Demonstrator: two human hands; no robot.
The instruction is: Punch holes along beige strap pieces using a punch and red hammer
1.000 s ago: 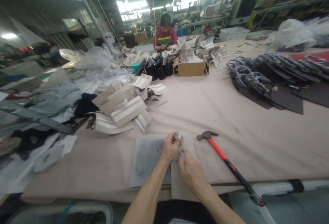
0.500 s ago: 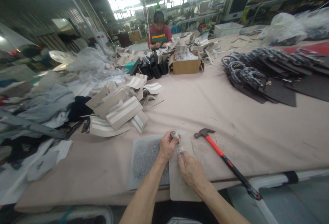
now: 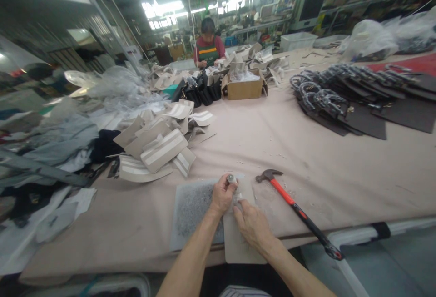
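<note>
My left hand is closed around a short pale cylindrical tool with a round metal end, which points up toward me. Just below it, my right hand has its fingers bent and pressed together by a small whitish, translucent piece; what they pinch is partly hidden. Both hands are over a beige panel lying at the table's front edge. Under my left forearm is a worn, speckled grey board. To the right rests a claw hammer with a red and black handle, head away from me.
A heap of beige panels with white strips lies left of centre. Behind it stand black bag pieces and a cardboard box. Dark panels with wrapped handles cover the right. Across the table sits a person.
The tool in my left hand has tipped slightly, its round end now facing me more. Both hands keep nearly the same place; the view has shifted a little.
</note>
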